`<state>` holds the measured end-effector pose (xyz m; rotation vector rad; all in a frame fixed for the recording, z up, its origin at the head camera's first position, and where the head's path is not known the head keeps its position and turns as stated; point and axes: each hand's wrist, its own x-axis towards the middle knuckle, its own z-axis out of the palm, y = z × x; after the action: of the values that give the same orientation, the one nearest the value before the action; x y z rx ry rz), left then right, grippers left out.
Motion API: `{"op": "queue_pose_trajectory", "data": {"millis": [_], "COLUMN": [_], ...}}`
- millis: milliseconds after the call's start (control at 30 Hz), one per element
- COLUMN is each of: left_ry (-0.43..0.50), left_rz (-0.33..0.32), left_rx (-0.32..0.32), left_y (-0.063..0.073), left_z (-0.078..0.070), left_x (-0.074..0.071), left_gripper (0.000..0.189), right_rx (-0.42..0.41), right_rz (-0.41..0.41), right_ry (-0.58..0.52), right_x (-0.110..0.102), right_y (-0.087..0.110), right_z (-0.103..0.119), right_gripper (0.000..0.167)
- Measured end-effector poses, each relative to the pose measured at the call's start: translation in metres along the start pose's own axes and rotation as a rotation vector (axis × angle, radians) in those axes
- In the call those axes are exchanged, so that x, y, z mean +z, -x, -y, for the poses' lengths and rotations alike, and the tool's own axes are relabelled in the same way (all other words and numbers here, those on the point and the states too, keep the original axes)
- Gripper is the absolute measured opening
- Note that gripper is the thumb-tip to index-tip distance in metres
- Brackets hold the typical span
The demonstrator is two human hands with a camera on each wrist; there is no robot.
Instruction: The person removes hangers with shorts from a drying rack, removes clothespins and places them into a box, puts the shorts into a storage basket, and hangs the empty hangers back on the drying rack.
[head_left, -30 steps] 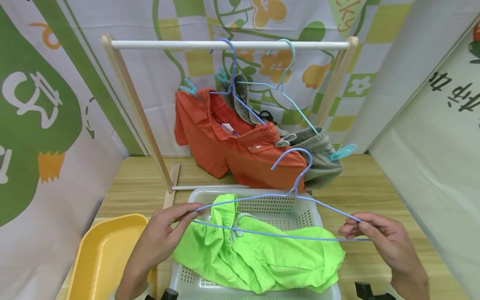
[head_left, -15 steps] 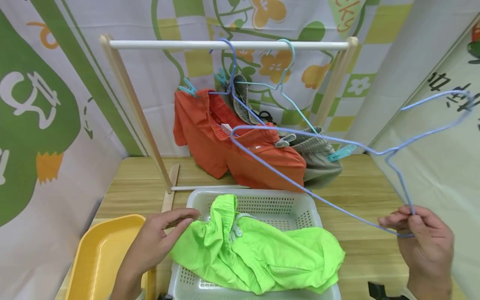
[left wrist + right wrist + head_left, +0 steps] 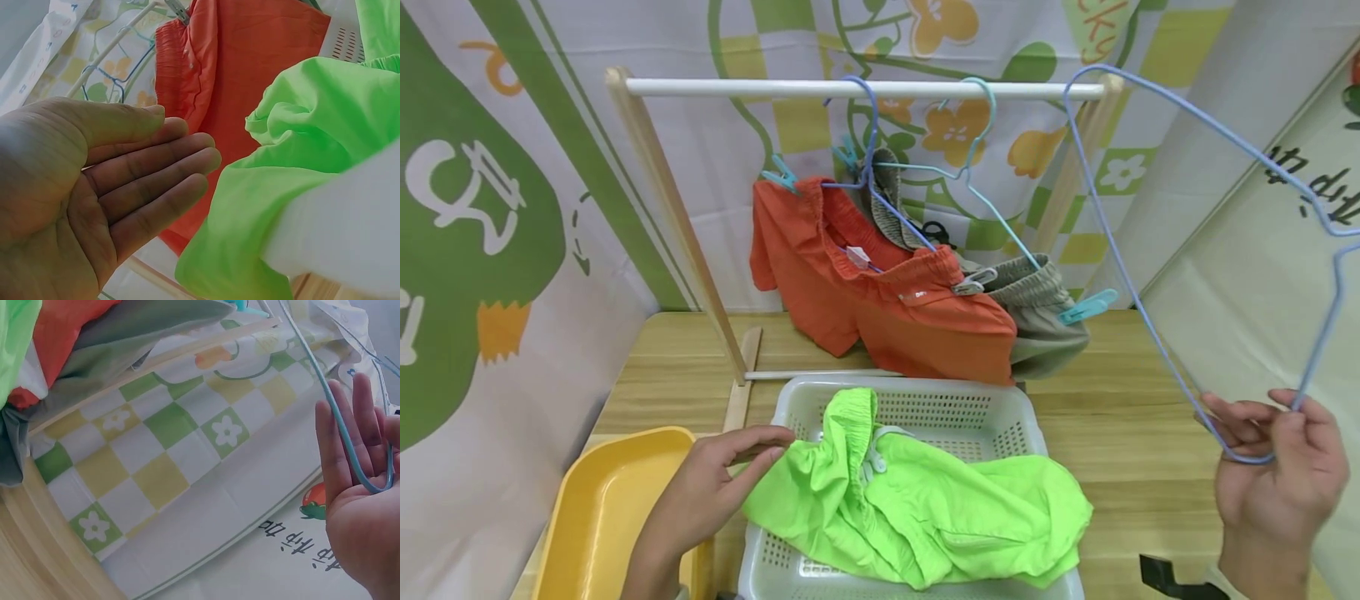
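Note:
My right hand [image 3: 1281,467] pinches a blue wire hanger [image 3: 1120,250] near one corner, at the right of the head view. The hanger stands tilted up, with its hook past the frame's edge. In the right wrist view its corner [image 3: 369,484] lies across the palm. My left hand [image 3: 707,483] holds nothing; its fingers are nearly straight in the left wrist view, thumb [image 3: 125,122] beside them. It is close to the left end of the neon green shorts [image 3: 955,517], which lie bunched in a pale perforated basket [image 3: 910,408].
Behind the basket stands a rack with a white rail [image 3: 737,87]. Orange shorts [image 3: 880,308] and grey-green shorts [image 3: 1045,333] hang there on hangers with clothespins [image 3: 1088,307]. A yellow tray [image 3: 602,508] is at the left on the wooden table [image 3: 1120,475].
My left hand has let go of the hanger. My right hand has carried it off to the right and turned it upward. The green shorts stay put in the basket.

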<state>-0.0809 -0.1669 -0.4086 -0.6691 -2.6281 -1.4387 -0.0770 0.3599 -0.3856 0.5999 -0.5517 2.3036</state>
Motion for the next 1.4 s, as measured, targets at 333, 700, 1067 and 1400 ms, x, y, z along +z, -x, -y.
{"op": "queue_pose_trajectory", "data": {"millis": [333,700,1067,1400], "left_ry": [-0.007,-0.019,0.048,-0.030], "left_rz": [0.010,0.011,0.124,0.217], "left_rx": [0.010,-0.012,-0.077,0.040], "left_y": [0.005,0.008,0.021,0.017], "left_z": [0.003,0.001,0.005,0.002], "left_x": [0.001,0.002,0.022,0.045], "left_gripper": [0.019,0.020,0.025,0.028], "right_rx": [-0.058,-0.022,-0.034,-0.092], "right_rz": [-0.062,-0.027,0.128,0.292], "right_ry": [0.165,0.256,0.535,0.661], "right_x": [-0.004,-0.006,0.017,0.043], "right_y": [-0.005,-0.011,-0.015,-0.034], "right_z": [-0.003,-0.009,-0.024,-0.041], "right_gripper": [0.026,0.023,0.020,0.017]}}
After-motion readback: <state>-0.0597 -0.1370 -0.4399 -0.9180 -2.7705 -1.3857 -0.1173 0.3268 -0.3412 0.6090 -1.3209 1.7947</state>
